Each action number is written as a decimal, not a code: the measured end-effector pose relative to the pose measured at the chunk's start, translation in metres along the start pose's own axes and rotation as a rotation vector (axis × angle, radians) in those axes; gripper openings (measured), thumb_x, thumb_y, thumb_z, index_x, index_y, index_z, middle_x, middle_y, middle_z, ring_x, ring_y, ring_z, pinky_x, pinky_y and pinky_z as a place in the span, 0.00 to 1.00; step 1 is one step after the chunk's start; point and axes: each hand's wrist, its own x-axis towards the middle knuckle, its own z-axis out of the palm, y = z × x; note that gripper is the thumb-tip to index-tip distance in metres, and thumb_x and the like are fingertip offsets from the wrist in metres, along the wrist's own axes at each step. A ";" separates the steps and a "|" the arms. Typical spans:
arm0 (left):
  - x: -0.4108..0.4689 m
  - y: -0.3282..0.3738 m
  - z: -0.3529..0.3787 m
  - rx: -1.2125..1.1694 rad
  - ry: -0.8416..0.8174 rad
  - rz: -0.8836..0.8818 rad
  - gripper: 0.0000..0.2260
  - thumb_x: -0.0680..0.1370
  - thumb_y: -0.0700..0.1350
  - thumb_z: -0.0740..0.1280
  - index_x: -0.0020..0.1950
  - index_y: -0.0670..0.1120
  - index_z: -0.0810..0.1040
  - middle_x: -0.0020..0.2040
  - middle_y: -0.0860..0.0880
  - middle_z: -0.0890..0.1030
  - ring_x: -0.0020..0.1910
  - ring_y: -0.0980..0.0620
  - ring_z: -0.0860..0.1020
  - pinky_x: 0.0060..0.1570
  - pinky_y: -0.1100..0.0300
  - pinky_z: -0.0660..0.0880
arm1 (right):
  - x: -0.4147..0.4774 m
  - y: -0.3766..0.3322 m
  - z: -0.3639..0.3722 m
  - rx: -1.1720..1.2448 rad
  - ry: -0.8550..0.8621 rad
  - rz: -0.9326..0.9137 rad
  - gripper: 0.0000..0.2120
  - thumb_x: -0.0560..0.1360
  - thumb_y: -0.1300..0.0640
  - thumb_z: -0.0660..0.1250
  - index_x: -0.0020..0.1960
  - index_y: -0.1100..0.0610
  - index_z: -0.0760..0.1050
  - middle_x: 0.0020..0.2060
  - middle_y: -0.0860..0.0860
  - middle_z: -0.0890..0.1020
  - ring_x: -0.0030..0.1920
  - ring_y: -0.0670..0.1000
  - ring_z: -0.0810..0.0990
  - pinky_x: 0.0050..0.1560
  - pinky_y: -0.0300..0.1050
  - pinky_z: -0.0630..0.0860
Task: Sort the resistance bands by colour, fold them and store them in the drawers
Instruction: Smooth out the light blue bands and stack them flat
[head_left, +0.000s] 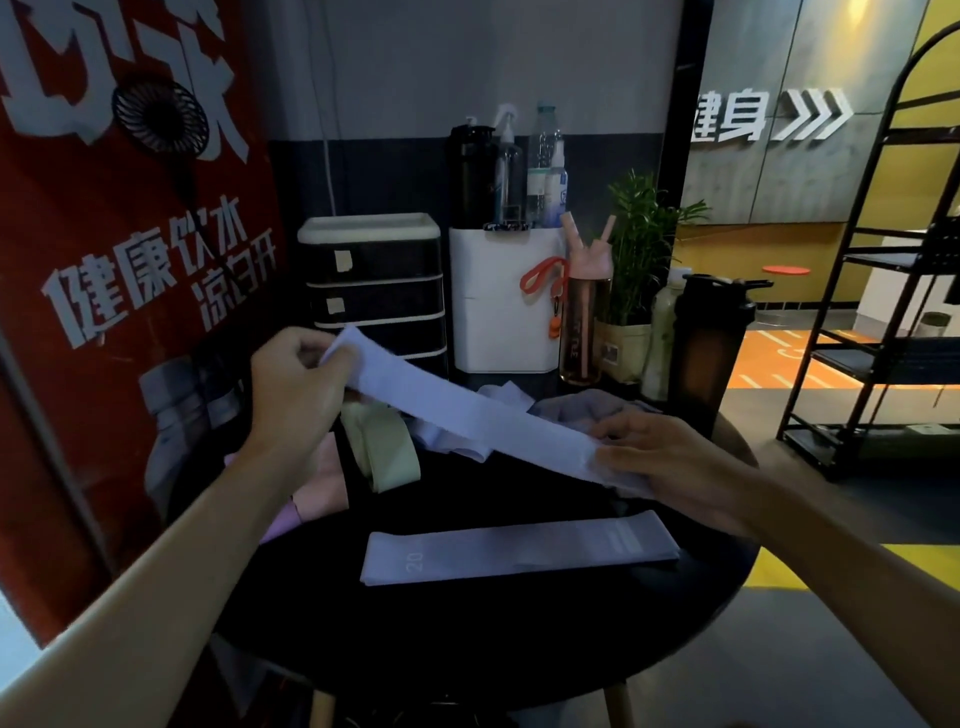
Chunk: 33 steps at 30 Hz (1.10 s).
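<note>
A lavender resistance band (467, 415) is stretched flat in the air above the round black table (493, 634). My left hand (296, 384) pinches its upper left end, and my right hand (670, 462) grips its lower right end. Another lavender band (519, 551), marked 20, lies flat on the table near me. A pale green band (382, 447) and pink bands (317, 493) lie at the left, partly under my left arm. More lavender bands (498, 400) are heaped behind the held one. The small black drawer unit (374, 291) stands shut at the table's back.
A white bin (498, 317) holding bottles stands right of the drawers. Beside it are a pink bottle (584, 317), a potted plant (639, 270) and a dark shaker (709, 343). A red poster wall is at the left; a black metal rack (883, 312) stands on the right.
</note>
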 end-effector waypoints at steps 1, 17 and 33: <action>-0.010 -0.008 -0.002 0.005 -0.003 -0.003 0.04 0.78 0.37 0.68 0.46 0.45 0.76 0.40 0.44 0.80 0.39 0.47 0.80 0.33 0.54 0.81 | -0.002 0.005 -0.003 0.004 0.033 0.000 0.15 0.73 0.63 0.71 0.59 0.61 0.77 0.46 0.58 0.84 0.47 0.56 0.81 0.52 0.52 0.75; -0.081 -0.091 -0.029 0.338 -0.265 0.052 0.10 0.76 0.39 0.72 0.41 0.53 0.82 0.42 0.53 0.84 0.43 0.62 0.80 0.41 0.69 0.74 | -0.015 0.071 -0.016 -0.556 0.438 -0.218 0.06 0.77 0.61 0.68 0.45 0.51 0.78 0.38 0.52 0.81 0.42 0.50 0.79 0.42 0.46 0.73; -0.090 -0.113 -0.030 0.401 -0.347 0.098 0.10 0.75 0.38 0.72 0.40 0.53 0.81 0.38 0.54 0.81 0.41 0.53 0.79 0.38 0.70 0.70 | -0.015 0.091 -0.012 -0.645 0.478 -0.256 0.07 0.77 0.62 0.67 0.50 0.52 0.82 0.42 0.50 0.83 0.43 0.44 0.80 0.41 0.31 0.71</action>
